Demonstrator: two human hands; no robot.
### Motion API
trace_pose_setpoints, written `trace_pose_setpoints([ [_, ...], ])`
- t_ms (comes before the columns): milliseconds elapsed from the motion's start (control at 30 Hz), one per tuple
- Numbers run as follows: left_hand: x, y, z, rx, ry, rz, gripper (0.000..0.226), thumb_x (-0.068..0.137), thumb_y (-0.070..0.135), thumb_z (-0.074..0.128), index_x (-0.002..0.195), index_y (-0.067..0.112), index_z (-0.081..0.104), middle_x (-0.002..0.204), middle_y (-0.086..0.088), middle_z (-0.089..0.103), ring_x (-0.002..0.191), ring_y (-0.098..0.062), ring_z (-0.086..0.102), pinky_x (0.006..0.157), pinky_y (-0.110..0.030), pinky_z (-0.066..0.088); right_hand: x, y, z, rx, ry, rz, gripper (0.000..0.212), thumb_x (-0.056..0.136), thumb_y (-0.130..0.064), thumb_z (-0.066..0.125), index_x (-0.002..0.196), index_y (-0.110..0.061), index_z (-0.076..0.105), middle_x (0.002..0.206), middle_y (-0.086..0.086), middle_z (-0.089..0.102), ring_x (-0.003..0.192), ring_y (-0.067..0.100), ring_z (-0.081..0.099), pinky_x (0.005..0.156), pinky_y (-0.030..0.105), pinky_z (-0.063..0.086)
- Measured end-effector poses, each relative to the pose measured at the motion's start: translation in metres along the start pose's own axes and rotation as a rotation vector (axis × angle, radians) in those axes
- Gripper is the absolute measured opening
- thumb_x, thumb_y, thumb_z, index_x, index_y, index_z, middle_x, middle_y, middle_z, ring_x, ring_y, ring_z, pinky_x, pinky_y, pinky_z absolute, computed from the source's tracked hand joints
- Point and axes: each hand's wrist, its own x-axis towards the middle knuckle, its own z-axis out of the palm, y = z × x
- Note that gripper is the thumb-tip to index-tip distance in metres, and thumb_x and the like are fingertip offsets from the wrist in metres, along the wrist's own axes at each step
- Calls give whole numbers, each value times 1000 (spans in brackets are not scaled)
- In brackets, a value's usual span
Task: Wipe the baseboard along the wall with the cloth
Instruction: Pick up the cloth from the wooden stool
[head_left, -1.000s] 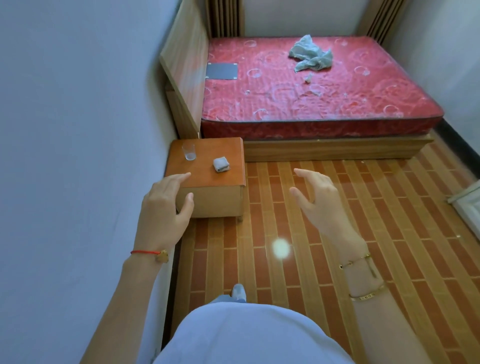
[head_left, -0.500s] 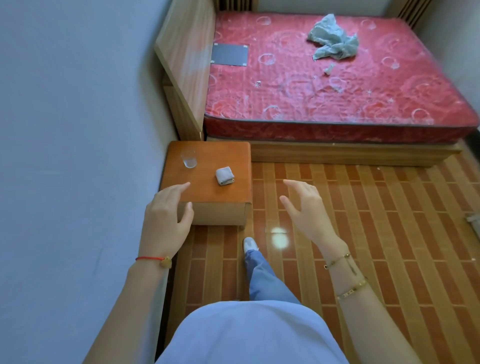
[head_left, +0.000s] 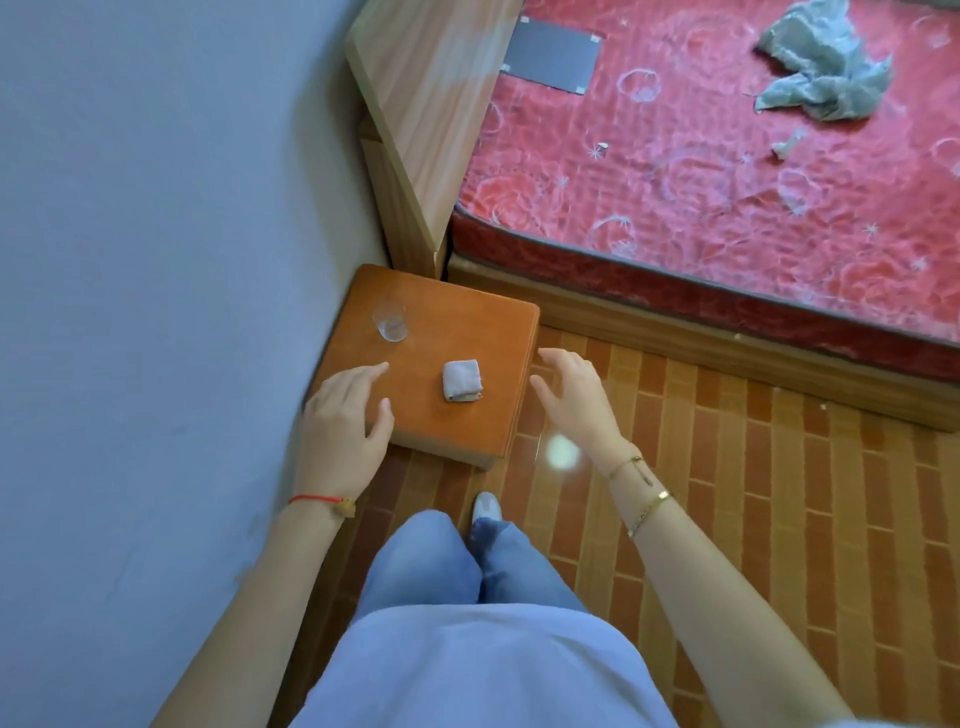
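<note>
The cloth (head_left: 461, 380), small, grey and folded, lies on the orange top of a low wooden stand (head_left: 467, 332) set against the wall (head_left: 156, 260), at the foot of the bed (head_left: 727, 208). A clear glass (head_left: 390, 322) stands near the wall side of the stand. The left hand (head_left: 340, 421) hovers over the stand's near edge, its grip spread and holding nothing. The right hand (head_left: 576, 397) hangs just right of the stand, fingers likewise spread, apart from the cloth.

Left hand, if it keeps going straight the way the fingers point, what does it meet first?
Probably the glass on the stool; the left hand points that way, though height is unclear.
</note>
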Motion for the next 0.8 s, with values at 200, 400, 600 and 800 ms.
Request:
trace_pose_setpoints([
  [200, 45, -20, 44, 17, -43, -114, 37, 95, 11, 57, 132, 13, 60, 128, -4, 64, 123, -22, 55, 107, -39, 41, 97, 20, 51, -46, -186, 27, 44, 96, -29, 53, 138, -14, 46, 132, 4, 54, 124, 21, 46, 95, 29, 41],
  [400, 76, -54, 99, 38, -53, -151, 37, 93, 8, 59, 130, 13, 62, 125, -4, 66, 121, -23, 57, 104, -41, 45, 162, 52, 128, -33, -358, 113, 45, 97, -28, 52, 138, -11, 45, 134, 9, 52, 124, 24, 46, 97, 32, 40],
  [600, 90, -96, 159, 31, -94, -198, 37, 96, 10, 56, 132, 14, 60, 128, -3, 63, 125, -19, 52, 110, -30, 33, 192, 91, 206, -58, -437, 159, 48, 94, -23, 53, 138, -8, 43, 132, 12, 52, 121, 29, 47, 95, 36, 42],
  [800, 90, -129, 205, 29, -125, -222, 37, 95, 11, 56, 132, 15, 60, 129, -2, 63, 126, -19, 52, 110, -36, 38, 191, 113, 260, -49, -376, 212, 46, 91, -25, 60, 131, -8, 45, 125, 10, 51, 115, 26, 49, 83, 33, 46],
])
